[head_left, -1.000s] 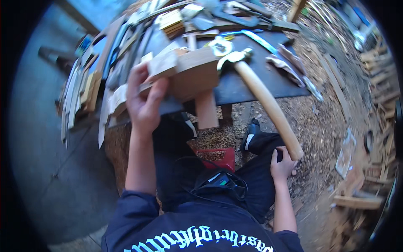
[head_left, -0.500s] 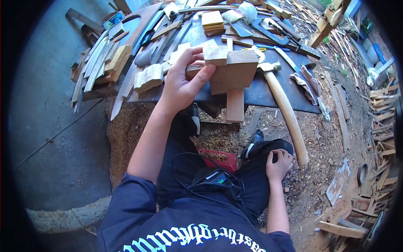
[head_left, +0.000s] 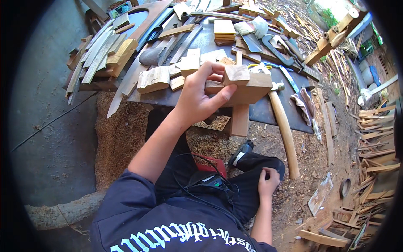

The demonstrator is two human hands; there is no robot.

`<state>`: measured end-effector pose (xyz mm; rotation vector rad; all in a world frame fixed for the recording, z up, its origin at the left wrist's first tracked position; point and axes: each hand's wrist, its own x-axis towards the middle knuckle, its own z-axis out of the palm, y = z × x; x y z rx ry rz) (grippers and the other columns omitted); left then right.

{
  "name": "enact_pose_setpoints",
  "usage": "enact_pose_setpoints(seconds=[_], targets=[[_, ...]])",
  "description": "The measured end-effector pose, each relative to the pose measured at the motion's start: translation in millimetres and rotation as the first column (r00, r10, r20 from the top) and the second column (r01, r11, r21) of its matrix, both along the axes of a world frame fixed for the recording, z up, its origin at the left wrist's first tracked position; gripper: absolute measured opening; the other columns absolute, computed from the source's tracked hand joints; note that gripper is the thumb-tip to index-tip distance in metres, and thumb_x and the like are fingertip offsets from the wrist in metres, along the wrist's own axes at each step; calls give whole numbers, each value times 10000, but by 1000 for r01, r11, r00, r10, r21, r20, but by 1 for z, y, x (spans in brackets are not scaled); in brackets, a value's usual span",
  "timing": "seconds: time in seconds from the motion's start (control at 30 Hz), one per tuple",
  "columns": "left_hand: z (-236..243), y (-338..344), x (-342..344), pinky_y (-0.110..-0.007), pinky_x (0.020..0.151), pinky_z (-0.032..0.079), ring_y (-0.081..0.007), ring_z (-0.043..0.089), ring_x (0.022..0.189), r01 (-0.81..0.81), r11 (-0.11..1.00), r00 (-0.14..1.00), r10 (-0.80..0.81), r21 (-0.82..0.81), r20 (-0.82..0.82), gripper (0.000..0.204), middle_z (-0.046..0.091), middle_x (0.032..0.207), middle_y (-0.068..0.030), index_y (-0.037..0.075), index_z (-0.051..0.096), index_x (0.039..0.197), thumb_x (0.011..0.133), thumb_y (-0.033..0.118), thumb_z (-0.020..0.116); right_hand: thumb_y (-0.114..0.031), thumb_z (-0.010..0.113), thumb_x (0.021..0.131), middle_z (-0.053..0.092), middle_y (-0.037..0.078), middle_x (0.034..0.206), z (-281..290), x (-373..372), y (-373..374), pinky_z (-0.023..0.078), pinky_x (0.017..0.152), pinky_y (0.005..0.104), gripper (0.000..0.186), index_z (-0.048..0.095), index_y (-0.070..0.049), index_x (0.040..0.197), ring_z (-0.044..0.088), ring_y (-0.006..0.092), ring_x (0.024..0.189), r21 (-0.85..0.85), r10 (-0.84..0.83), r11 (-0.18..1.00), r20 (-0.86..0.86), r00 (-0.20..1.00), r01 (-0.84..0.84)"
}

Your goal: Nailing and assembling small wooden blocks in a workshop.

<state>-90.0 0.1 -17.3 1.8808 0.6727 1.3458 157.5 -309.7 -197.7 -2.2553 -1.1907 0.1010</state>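
My left hand (head_left: pixel 200 97) reaches to the front edge of the dark worktable (head_left: pixel 168 98). Its fingers curl over a small square wooden block (head_left: pixel 236 74) and its thumb presses on the larger tan wooden block (head_left: pixel 254 90) beneath. A wooden strip (head_left: pixel 239 120) hangs down from that larger block past the table edge. My right hand (head_left: pixel 268 182) rests on my right leg with its fingers curled and nothing in it.
A hammer with a long curved wooden handle (head_left: pixel 285 134) leans off the table at the right. Wood offcuts (head_left: pixel 154 79), planks (head_left: pixel 103 54), clamps (head_left: pixel 279 52) and several hand tools crowd the tabletop. A black corded power tool (head_left: pixel 210 181) lies in my lap. Sawdust (head_left: pixel 119 134) and scrap wood (head_left: pixel 373 138) cover the ground.
My left hand shifted from the left end of the wooden pieces onto the small block, thumb now on the large block. My right hand stayed on my leg.
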Motion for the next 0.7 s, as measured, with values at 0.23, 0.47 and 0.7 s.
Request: enact_pose_setpoints(seconds=[0.23,0.47,0.7], targets=[[4,6,-12,-366,885,593,-246,748,1001,96,994,995,-96,-47,-5,431,742,1060,-148,0,609,1215,921,245,808,20,698,916,727,123,927,114,-58,52,561,734,306,86,732,4,993,713,215,829,238,418,905,-351,838,-352],[11,13,-19,-349,939,583,-211,749,1045,165,984,982,-170,-64,-86,389,746,1079,-132,-41,621,1216,919,150,783,12,796,838,677,128,931,174,-73,124,547,666,324,219,689,-9,1028,663,236,753,407,555,776,-78,828,-481],[11,9,-23,-354,935,599,-227,740,1046,220,962,973,-228,-160,-38,445,718,1131,-151,-16,629,1253,914,198,823,-5,805,823,643,142,951,189,-72,163,537,696,358,354,649,-20,1141,642,263,805,455,605,709,-2,796,-539]])
